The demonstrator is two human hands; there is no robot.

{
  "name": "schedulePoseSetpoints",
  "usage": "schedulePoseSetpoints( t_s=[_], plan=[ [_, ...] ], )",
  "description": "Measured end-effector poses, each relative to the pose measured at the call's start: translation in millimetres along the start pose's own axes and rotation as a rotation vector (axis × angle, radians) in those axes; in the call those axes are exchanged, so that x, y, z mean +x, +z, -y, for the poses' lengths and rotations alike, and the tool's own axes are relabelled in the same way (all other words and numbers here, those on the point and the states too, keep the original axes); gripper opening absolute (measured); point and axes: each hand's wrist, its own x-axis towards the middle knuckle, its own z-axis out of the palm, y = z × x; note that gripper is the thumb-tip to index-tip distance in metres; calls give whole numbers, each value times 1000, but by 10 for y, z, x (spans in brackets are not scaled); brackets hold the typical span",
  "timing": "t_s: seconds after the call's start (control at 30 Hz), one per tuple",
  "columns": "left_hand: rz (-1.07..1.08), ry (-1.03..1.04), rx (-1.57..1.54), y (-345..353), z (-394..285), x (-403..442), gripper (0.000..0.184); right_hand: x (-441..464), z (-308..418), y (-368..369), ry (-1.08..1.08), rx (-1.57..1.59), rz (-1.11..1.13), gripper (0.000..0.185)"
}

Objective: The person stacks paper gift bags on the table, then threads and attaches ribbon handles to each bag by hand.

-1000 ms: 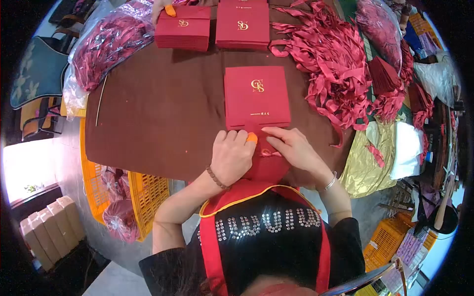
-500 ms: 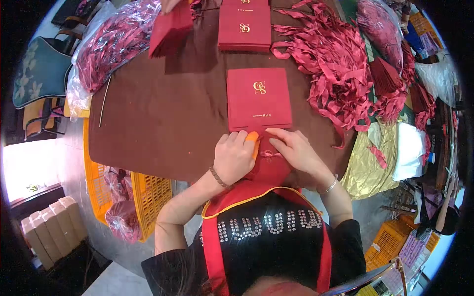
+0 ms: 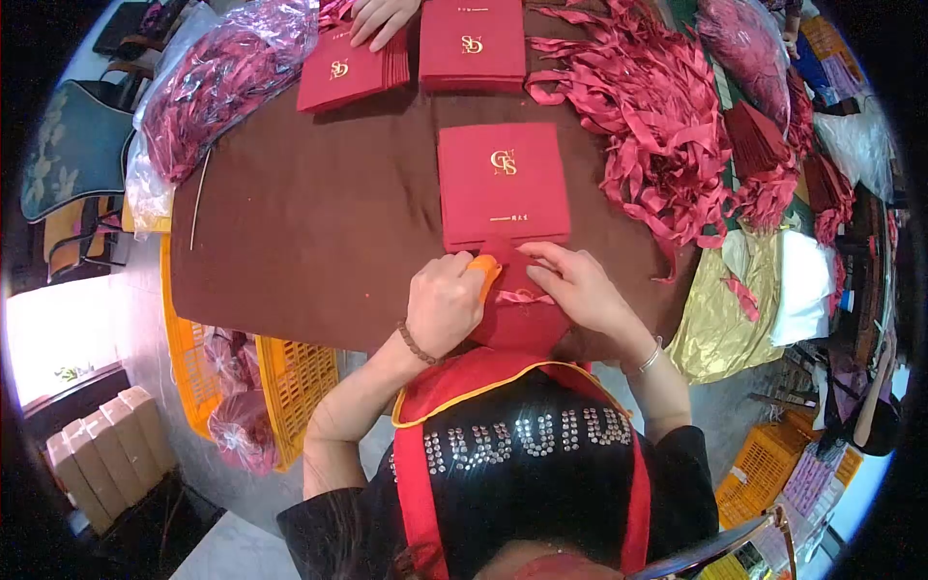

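Observation:
My left hand (image 3: 445, 302) is closed around an orange handle (image 3: 485, 275); the tool's working end is hidden against dark red material. A red pouch or bag (image 3: 522, 325) with a pinkish ribbon (image 3: 525, 297) across it lies at the table's near edge, between my hands. On its right side my right hand (image 3: 577, 288) rests, thumb and forefinger close together on the upper edge. Just beyond my fingertips is a stack of flat red pouches (image 3: 505, 184) with gold lettering.
Another person's hand (image 3: 384, 19) rests on a fanned stack of red pouches (image 3: 350, 70) at the far left. A second stack (image 3: 472, 43) stands beside it. Loose red ribbons (image 3: 667, 145) heap on the right. An orange crate (image 3: 295, 387) stands below the table's left edge.
My left hand has shifted slightly left with the orange handle. The other person's stack has been laid down flat, with that hand on top. My right hand is nearly still.

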Motion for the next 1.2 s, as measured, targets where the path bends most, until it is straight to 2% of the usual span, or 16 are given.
schedulePoseSetpoints(
  t_s=[0.07, 0.3, 0.67, 0.8, 0.87, 1.0, 1.07, 1.2],
  plan=[
    [-18, 21, -40, 13, -25, 6, 11, -1, -6, 19, -113, -30, -75, 29],
    [-11, 20, 18, 26, -57, 12, 11, 10, 34, 0, -56, -67, -19, 28],
    [61, 141, 146, 14, -75, 53, 5, 36, -68, -12, -154, 27, 53, 30],
    [71, 137, 130, -35, -100, 55, 5, 16, 29, -23, -119, -18, 83, 29],
    [39, 109, 59, -53, -112, 61, 9, -10, 50, 1, -157, -77, 7, 29],
    [59, 52, 65, -39, -135, 91, 10, -8, 66, -11, -144, -96, 13, 29],
    [76, 31, 72, -21, -141, 99, 10, -14, 73, -24, -74, -115, 37, 29],
    [84, 45, 77, -5, -155, 123, 9, -37, 57, -2, -124, -151, -4, 29]
  ],
)
